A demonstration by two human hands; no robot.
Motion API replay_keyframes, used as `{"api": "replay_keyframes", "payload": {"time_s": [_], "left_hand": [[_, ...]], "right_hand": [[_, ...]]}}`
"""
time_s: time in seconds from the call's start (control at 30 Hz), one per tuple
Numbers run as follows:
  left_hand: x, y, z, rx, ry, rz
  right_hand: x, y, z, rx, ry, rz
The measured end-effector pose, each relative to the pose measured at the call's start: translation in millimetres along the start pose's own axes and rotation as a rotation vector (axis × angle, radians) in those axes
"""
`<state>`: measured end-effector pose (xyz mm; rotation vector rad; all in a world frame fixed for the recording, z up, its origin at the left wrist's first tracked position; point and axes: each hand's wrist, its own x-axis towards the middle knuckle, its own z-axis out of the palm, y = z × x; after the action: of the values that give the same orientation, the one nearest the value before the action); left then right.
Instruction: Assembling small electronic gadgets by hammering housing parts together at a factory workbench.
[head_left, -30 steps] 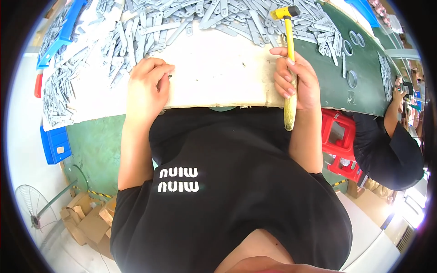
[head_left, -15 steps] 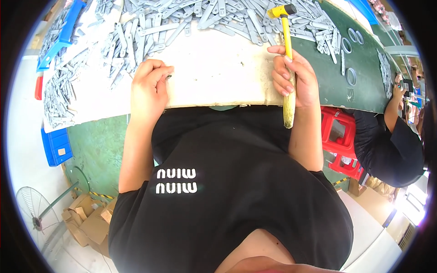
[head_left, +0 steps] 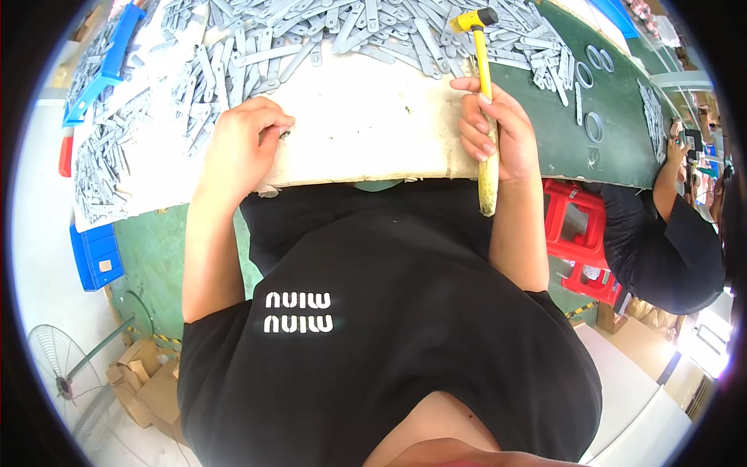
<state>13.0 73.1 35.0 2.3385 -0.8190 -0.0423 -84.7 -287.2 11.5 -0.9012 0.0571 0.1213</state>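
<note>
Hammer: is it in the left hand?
No, the yellow hammer is gripped in the right hand.

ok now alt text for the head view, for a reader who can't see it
A person's right hand grips a yellow-and-black mallet, its head pointing away, while the left hand pinches a small dark piece over a pale work surface. Flat grey strips lie heaped beyond the hands; a co-worker in black is at the far right.

The hammer (head_left: 482, 62) is yellow and black, the strips (head_left: 366, 23) grey, the board (head_left: 358, 140) cream, the shirt (head_left: 405, 335) black with white lettering (head_left: 298, 323).
</note>
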Motion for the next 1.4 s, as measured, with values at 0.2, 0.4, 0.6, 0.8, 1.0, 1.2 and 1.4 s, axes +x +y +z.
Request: {"api": "replay_keyframes", "payload": {"time_s": [0.2, 0.4, 0.6, 0.8, 1.0, 1.2, 1.4], "left_hand": [[6, 10, -3, 0.097, -0.071, 0.005], [-2, 16, 1, 0.135, -0.017, -0.015], [-7, 13, 5, 0.208, 0.025, 0.075], [-16, 7, 16, 0.016, 0.168, 0.008], [-17, 6, 13, 0.129, 0.216, 0.145], [-20, 23, 4, 0.221, 0.155, 0.257], [-57, 64, 19, -0.265, -0.203, 0.203]], "right_hand": [[-2, 0, -1, 0.024, 0.003, -0.01], [-3, 0, -1, 0.029, -0.011, -0.011], [-2, -1, 0, 0.01, -0.016, -0.005], [-3, 1, -2, 0.018, -0.016, -0.012], [-1, 0, 0, 0.024, -0.024, -0.006], [-2, 1, -3, 0.018, -0.009, -0.013], [-2, 0, 0, 0.04, -0.018, -0.006]]}}
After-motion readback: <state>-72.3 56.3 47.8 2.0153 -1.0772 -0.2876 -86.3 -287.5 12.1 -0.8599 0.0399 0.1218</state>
